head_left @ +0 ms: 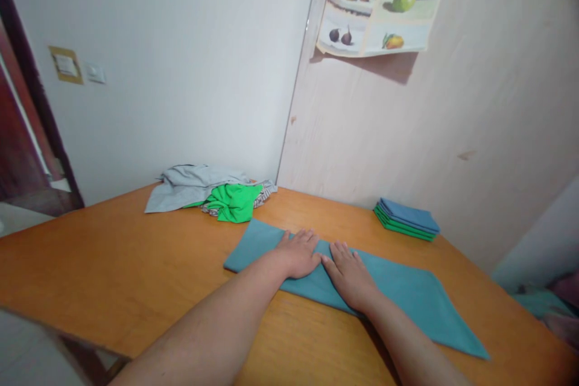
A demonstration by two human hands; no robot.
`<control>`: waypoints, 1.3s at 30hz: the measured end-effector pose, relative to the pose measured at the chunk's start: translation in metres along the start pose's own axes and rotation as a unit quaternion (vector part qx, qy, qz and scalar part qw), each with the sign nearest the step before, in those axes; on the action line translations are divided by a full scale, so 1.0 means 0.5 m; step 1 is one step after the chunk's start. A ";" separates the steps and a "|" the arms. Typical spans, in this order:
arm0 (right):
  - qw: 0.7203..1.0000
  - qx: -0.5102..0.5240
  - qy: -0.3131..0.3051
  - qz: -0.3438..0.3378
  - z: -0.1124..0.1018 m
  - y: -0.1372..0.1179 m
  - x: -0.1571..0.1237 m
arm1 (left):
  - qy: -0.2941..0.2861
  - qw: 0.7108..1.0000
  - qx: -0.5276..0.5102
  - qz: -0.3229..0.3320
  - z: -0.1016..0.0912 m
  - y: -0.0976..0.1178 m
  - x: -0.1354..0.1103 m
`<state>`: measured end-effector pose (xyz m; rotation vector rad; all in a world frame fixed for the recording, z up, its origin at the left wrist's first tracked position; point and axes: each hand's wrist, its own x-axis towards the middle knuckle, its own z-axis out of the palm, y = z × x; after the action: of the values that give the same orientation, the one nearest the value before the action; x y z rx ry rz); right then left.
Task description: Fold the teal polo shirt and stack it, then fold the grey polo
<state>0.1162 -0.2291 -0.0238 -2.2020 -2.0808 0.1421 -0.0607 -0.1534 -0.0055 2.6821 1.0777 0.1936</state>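
Observation:
A teal cloth (407, 298) lies folded into a long band across the orange wooden table (113, 265). My left hand (298, 252) rests flat on the cloth near its middle, fingers stretched out and together. My right hand (349, 274) lies flat beside it on the same cloth, fingers extended, its fingertips almost touching the left hand. Neither hand grips anything; both press down on the fabric.
A loose pile of cloths, grey (185, 186) and bright green (234, 201), sits at the table's far edge by the wall. A neat stack of folded blue and green cloths (407, 219) stands at the far right. A fruit poster (377, 9) hangs on the wall.

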 end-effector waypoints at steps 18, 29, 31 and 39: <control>1.000 -0.007 0.011 0.000 0.017 0.005 0.014 | 0.147 0.983 -0.045 -0.100 -0.046 -0.121 -0.020; 1.000 -0.004 0.012 -0.002 0.020 0.004 0.016 | 0.059 0.990 0.068 -0.111 -0.024 -0.136 -0.098; 1.000 -0.001 0.012 -0.002 0.018 0.003 0.015 | 0.060 0.991 0.048 -0.111 -0.029 -0.142 -0.092; 1.000 0.004 0.020 -0.006 0.022 0.008 0.017 | 0.160 0.982 -0.031 -0.090 -0.052 -0.155 -0.112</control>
<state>0.1192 -0.2208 -0.0353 -2.1699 -2.0673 0.1046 -0.1581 -0.1337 -0.0033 2.5338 1.3727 0.6312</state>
